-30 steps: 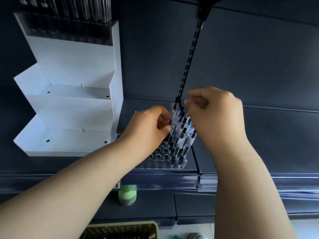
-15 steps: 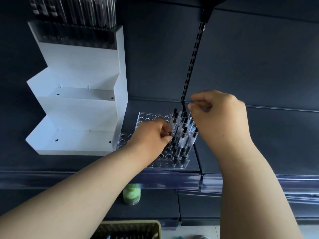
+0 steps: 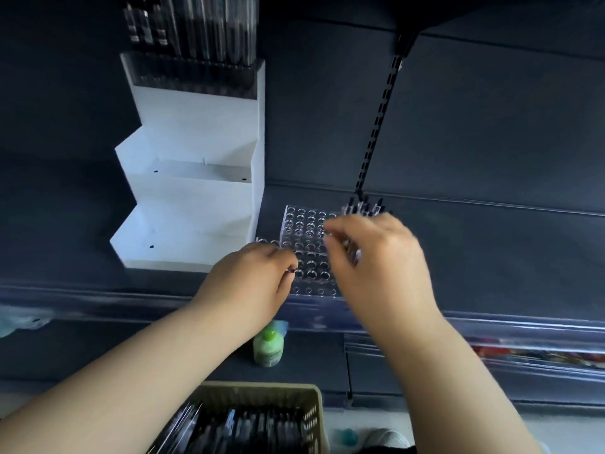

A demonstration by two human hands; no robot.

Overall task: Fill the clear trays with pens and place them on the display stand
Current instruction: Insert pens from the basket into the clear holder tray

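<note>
Both hands have drawn back toward the camera from the pens (image 3: 363,208), which stand at the far right corner of the clear tray (image 3: 302,231). The tray sits on the shelf (image 3: 491,257), just beside the white display stand (image 3: 196,191). The left hand (image 3: 252,283) curls its fingers at the tray's near edge. The right hand (image 3: 376,257) is blurred with its fingers bent. I cannot tell whether either hand holds anything.

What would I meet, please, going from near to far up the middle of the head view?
Nearest first: basket → bottle → tray → slotted upright.
</note>
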